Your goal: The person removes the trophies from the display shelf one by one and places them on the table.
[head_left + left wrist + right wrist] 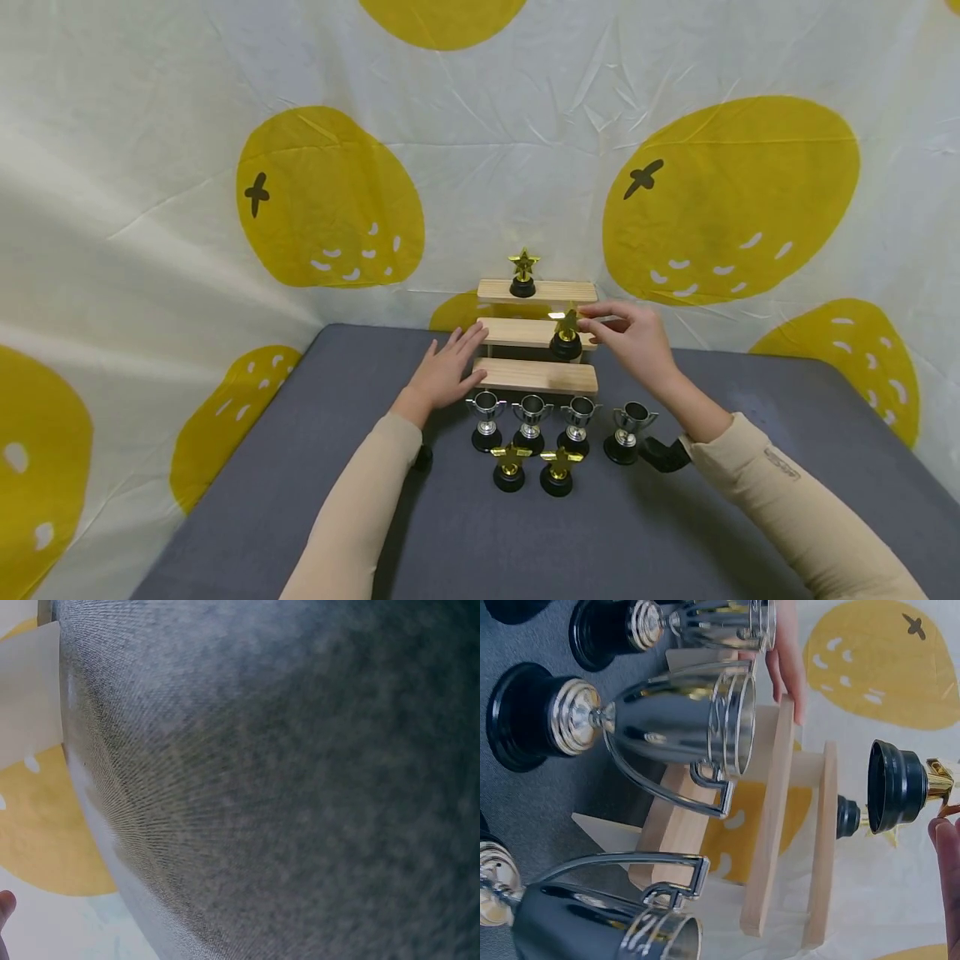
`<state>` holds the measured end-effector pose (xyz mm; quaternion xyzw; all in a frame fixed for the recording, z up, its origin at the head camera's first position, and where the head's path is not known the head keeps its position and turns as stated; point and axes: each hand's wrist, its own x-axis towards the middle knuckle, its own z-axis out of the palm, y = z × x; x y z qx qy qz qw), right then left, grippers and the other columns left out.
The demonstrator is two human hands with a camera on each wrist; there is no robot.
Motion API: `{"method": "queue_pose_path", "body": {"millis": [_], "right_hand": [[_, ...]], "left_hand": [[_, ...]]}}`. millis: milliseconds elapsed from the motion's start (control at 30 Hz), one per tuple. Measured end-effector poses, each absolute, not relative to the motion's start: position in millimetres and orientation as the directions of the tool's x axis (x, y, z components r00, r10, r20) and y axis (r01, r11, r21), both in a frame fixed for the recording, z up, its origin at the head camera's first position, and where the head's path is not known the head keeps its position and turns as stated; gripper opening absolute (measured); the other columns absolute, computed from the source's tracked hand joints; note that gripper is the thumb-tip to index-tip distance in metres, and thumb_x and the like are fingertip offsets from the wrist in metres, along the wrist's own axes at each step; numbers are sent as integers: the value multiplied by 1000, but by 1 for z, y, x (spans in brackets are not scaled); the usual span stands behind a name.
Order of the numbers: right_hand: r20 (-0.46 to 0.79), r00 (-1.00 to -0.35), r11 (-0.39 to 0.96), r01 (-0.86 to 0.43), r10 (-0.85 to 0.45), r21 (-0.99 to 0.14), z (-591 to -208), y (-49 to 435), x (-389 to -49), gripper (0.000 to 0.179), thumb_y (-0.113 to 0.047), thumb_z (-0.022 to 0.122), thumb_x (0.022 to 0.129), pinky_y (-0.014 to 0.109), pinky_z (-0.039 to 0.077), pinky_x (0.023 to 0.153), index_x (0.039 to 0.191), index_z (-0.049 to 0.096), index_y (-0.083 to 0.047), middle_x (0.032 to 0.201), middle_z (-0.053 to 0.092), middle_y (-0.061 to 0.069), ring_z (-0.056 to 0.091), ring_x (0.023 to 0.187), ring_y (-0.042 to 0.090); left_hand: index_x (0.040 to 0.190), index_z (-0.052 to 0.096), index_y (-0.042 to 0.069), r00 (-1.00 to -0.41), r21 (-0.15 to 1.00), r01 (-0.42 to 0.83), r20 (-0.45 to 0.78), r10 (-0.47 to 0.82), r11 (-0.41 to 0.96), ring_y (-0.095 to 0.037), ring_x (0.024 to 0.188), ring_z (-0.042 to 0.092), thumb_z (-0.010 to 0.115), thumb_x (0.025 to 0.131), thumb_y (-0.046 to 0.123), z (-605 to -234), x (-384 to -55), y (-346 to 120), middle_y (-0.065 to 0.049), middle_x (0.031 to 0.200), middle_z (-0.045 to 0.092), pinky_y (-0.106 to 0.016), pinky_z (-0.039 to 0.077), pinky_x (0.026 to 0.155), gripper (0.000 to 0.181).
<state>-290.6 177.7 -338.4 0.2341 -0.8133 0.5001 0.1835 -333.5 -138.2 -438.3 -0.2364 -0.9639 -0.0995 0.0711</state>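
My right hand (pixel 633 337) pinches a small gold star trophy (pixel 566 340) with a black base, near the right end of the middle tier of a wooden shelf (pixel 517 332). In the right wrist view this star trophy (pixel 896 787) appears lifted off the shelf boards, its base hanging free. My left hand (pixel 444 371) has its fingers stretched out against the left ends of the lower and middle tiers. Another gold star trophy (pixel 523 273) stands upright on the top tier. Only a fingertip (pixel 6 907) shows in the left wrist view.
Several silver cup trophies (pixel 531 417) stand in a row before the shelf. Two gold star trophies (pixel 509 468) are nearer me. A black object (pixel 663 455) lies by my right sleeve. The grey table (pixel 247 500) meets a white cloth (pixel 495 167) with yellow fruit prints behind.
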Motion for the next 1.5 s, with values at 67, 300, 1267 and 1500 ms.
{"method": "queue_pose_path", "body": {"millis": [67, 300, 1267, 1500], "right_hand": [[534, -819, 379, -571, -210, -728, -339, 179, -286, 20, -5, 71, 97, 19, 57, 70, 115, 76, 3, 103, 76, 20, 76, 81, 28], [524, -822, 358, -570, -224, -740, -340, 182, -272, 20, -5, 72, 96, 16, 56, 74, 115, 76, 2, 101, 77, 18, 75, 80, 9], [518, -824, 408, -564, -228, -717, -358, 216, -218, 25, 3, 74, 91, 17, 57, 72, 116, 77, -1, 103, 77, 0, 72, 82, 1], [499, -839, 453, -540, -220, -709, -364, 224, -209, 24, 2, 77, 89, 18, 56, 68, 113, 78, -3, 101, 77, -1, 73, 79, 6]], "left_hand": [[167, 16, 23, -877, 157, 472, 188, 443, 868, -34, 154, 20, 52, 106, 47, -438, -333, -138, 2, 172, 10, -69, 18, 117, 75], [167, 15, 23, -881, 153, 464, 180, 437, 872, -33, 155, 19, 52, 106, 47, -438, -333, -138, 2, 172, 9, -68, 18, 117, 75], [167, 14, 25, -886, 179, 457, 173, 430, 871, -33, 155, 18, 51, 106, 48, -440, -335, -139, 4, 172, 7, -67, 16, 118, 75], [167, 14, 25, -887, 178, 456, 173, 429, 872, -33, 155, 18, 52, 106, 48, -440, -335, -139, 3, 172, 8, -68, 17, 118, 75]]}}
